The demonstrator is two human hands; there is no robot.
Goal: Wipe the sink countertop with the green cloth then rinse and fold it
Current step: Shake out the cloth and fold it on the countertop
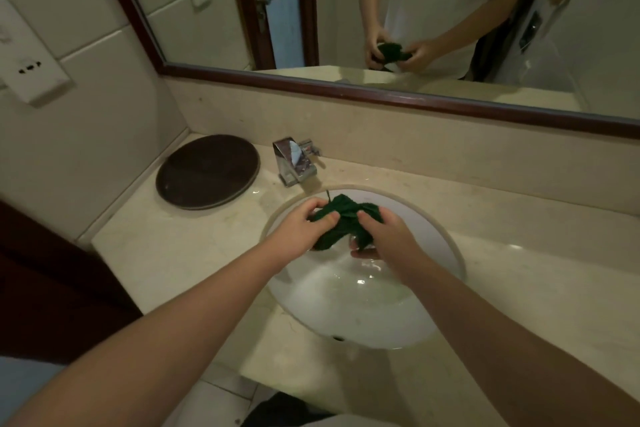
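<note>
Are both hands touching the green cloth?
Touching. The head view shows the left hand gripping one end of the green cloth and the right hand gripping the other, above the sink.

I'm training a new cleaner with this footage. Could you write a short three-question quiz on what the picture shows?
1. Fill in: the round dark brown tray lies to the ___ of the square chrome tap.
2. Where is the crumpled dark green cloth held? A) over the white oval sink basin B) on the tray C) on top of the tap
3. True or false: both the left hand and the right hand hold the cloth.

Key: 1 left; 2 A; 3 true.
</note>
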